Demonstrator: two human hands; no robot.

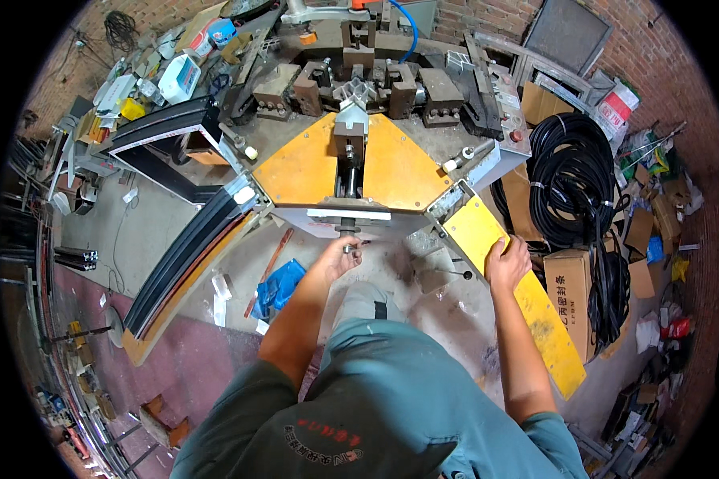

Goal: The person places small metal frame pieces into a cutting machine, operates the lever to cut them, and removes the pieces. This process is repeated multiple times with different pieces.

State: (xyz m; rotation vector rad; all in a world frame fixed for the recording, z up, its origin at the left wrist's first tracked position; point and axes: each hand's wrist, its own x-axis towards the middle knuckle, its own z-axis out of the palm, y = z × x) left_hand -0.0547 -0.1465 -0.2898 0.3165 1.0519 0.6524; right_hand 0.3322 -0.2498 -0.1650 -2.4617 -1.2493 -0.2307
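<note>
In front of me is a corner-joining machine with two yellow top plates (295,169) and a dark steel block with a screw (350,152) between them. My left hand (339,259) is closed around a metal crank handle (348,248) at the machine's front, below a pale bar (348,215). My right hand (507,263) grips the edge of the long yellow support arm (547,327), which slopes down to the right. Some of its fingers are hidden. A dark-framed window sash (208,199) lies across the left side of the machine and its left support arm (148,339).
Steel clamping blocks (443,96) stand on the machine's far side. Right of the yellow arm are coiled black rubber hose (571,176) and a cardboard box (569,295). A blue plastic bag (278,287) lies on the floor. Clutter with a white jug (180,78) fills the back left.
</note>
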